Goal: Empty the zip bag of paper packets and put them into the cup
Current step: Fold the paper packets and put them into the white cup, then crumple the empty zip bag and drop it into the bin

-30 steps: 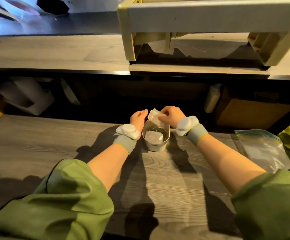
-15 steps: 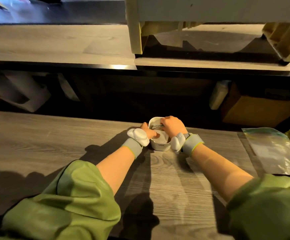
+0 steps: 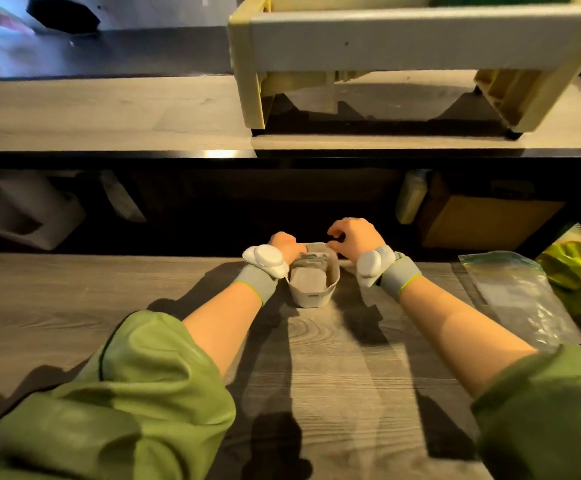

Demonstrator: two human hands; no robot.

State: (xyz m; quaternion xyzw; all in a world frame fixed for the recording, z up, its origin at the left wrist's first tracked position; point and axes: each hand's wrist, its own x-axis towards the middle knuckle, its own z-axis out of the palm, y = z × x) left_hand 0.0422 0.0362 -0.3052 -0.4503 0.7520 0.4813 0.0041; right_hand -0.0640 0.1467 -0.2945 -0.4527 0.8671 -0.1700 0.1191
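R fingers [image 3: 333, 237] are curling down, tips sitting at the far R rim of the cup [image 3: 311, 294], nothing showing btwn them. The R hand [image 3: 355, 240] is hovering just over that corner. The L hand [image 3: 283, 244] is pressing against the cup's L wall near the far rim. Its fingers are lying hidden behind hand and cup, so can't tell if they're spread or gripping.

The cup is standing upright on the bench [image 3: 74, 306] btwn both wrists, w/ paper packets [image 3: 308, 278] sitting inside. The zip bag [image 3: 514, 296] is lying flat on the bench well to the R, apart from the cup. A green thing [image 3: 573, 268] is sitting just past its R edge.

Grey bands [image 3: 257, 282] w/ white pods are wrapping both wrists. Green sleeves [image 3: 164, 375] are bunching at the elbows. Behind, a shelf [image 3: 109, 112] is carrying a yellowish crate [image 3: 403, 36].
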